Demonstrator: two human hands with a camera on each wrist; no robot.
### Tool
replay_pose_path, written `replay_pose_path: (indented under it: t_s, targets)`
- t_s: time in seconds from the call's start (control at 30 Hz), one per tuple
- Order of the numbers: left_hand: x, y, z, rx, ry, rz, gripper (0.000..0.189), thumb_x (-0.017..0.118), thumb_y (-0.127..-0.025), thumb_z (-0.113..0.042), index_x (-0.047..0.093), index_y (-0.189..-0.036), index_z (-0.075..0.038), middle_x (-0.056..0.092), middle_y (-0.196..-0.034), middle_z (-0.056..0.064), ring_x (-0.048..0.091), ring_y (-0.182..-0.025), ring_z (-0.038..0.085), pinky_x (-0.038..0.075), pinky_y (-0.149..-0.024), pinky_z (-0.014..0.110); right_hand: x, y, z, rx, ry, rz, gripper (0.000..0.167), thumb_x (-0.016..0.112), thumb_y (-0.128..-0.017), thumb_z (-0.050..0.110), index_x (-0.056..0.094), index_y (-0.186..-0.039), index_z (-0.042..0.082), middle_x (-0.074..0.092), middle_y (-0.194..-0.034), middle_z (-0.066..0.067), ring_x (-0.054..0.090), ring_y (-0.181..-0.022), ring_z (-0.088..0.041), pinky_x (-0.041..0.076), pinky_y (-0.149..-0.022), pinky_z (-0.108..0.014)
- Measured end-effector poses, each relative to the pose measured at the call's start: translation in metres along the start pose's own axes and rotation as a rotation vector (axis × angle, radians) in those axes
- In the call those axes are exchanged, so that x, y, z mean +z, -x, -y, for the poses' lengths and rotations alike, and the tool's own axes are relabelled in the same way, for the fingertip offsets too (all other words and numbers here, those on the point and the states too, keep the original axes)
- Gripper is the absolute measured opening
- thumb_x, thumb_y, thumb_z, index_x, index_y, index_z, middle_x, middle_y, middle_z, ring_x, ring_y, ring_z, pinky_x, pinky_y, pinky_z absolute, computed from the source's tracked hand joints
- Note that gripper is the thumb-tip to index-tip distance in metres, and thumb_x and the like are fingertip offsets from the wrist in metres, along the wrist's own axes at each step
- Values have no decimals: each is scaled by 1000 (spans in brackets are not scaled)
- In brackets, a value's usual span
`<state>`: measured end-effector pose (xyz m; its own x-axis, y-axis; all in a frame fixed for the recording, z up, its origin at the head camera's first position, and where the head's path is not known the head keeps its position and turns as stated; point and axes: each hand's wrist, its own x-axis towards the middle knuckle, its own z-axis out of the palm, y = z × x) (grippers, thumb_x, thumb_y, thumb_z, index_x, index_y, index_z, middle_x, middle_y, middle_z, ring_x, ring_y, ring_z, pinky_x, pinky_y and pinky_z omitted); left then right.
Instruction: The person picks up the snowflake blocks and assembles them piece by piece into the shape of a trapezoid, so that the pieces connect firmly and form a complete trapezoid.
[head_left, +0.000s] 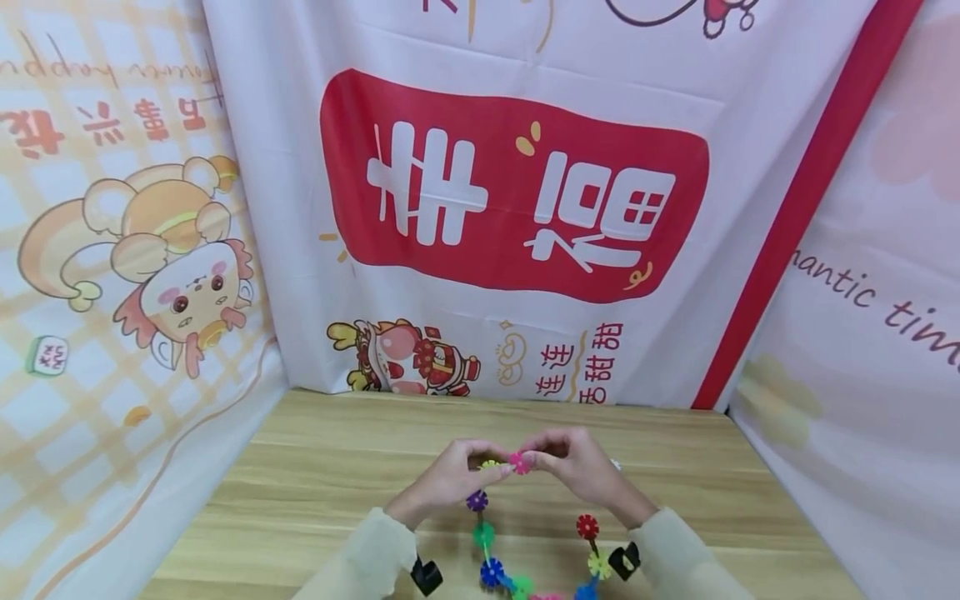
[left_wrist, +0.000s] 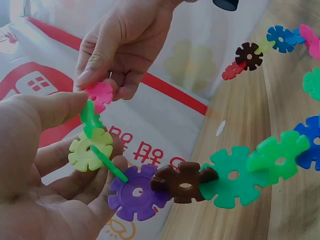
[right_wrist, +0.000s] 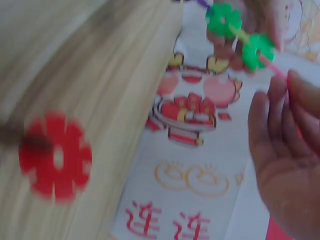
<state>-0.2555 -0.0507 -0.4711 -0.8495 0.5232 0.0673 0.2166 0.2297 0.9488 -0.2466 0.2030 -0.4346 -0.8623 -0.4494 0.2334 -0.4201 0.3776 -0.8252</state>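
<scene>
Both hands meet over the table around one end of a chain of notched plastic snowflake discs. The right hand (head_left: 581, 467) pinches a pink disc (left_wrist: 100, 95) between thumb and fingers. Beside it, the left hand (head_left: 450, 479) holds the green disc (left_wrist: 90, 120) slotted into the pink one, thumb at its edge. From there the chain runs through a yellow disc (left_wrist: 90, 151), another green disc, a purple disc (left_wrist: 139, 192) and a brown disc (left_wrist: 185, 183). The left fingers lie behind the yellow disc.
The chain curves towards the person past a dark blue disc (head_left: 492, 572) to a far end with a red disc (head_left: 587, 527). A small white piece (left_wrist: 221, 128) lies on the wooden table (head_left: 337, 467). Printed cloth (head_left: 300, 250) hangs behind and at both sides.
</scene>
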Motion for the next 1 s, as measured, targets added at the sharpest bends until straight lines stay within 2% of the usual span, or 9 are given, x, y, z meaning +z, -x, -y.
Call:
replay_pose_path:
  t_s: [0.07, 0.13, 0.3, 0.4, 0.53, 0.63, 0.83, 1.0]
  targets:
    - [0, -1, -1, -9, 3, -1, 30, 75, -98, -41, 75, -121, -21, 75, -119, -2, 70, -108, 19, 60, -90, 25, -12, 0, -7, 0, 24, 14, 17, 75, -99, 19, 78, -112, 9, 80, -104, -9, 76, -88, -17, 65, -79, -26]
    - [0, -1, -1, -19, 6, -2, 29, 76, -97, -40, 75, -120, -21, 75, -118, -1, 69, -107, 19, 59, -89, 24, -27, 0, -19, 23, 89, -7, 18, 75, -99, 20, 78, -114, 10, 80, -105, -7, 75, -90, -15, 65, -80, -25]
    - [-1, 0, -1, -21, 13, -33, 28, 77, -98, -35, 74, -119, -18, 74, -117, 0, 68, -107, 19, 58, -89, 25, -67, 2, -65, 160, 286, -93, 19, 76, -99, 19, 77, -113, 7, 79, -104, -5, 72, -92, -12, 61, -80, -23]
    - [-1, 0, -1, -25, 10, -53, 26, 76, -98, -36, 75, -117, -19, 75, -115, 0, 68, -104, 17, 58, -87, 27, -82, 6, -94, 227, 365, -110, 19, 76, -97, 12, 76, -112, 0, 78, -102, -8, 72, -92, -16, 63, -80, -29]
    - [-1, 1, -1, -21, 14, -55, 23, 76, -98, -36, 76, -114, -19, 75, -112, 0, 67, -101, 17, 58, -86, 29, -86, 16, -124, 280, 438, -102, 21, 76, -95, 4, 74, -112, -6, 77, -102, -14, 73, -94, -23, 65, -84, -42]
    - [-2, 1, -1, -18, 21, -49, 22, 75, -99, -34, 75, -114, -19, 75, -112, 0, 67, -102, 18, 58, -88, 28, -82, 23, -140, 310, 470, -104, 22, 77, -94, 3, 74, -113, -7, 77, -102, -14, 72, -95, -24, 64, -86, -45]
    - [-2, 1, -2, -26, 4, -53, 21, 75, -99, -35, 76, -113, -20, 75, -111, -1, 66, -103, 18, 57, -88, 28, -76, 27, -160, 329, 465, -128, 22, 80, -92, 6, 74, -110, -6, 77, -98, -10, 71, -92, -21, 64, -83, -42]
    - [-1, 0, -2, -31, -31, -50, 18, 73, -100, -36, 76, -111, -22, 75, -112, -4, 66, -105, 16, 56, -89, 29, -75, 22, -169, 337, 471, -120, 10, 80, -91, 6, 77, -99, 1, 75, -90, -5, 67, -85, -16, 60, -77, -36]
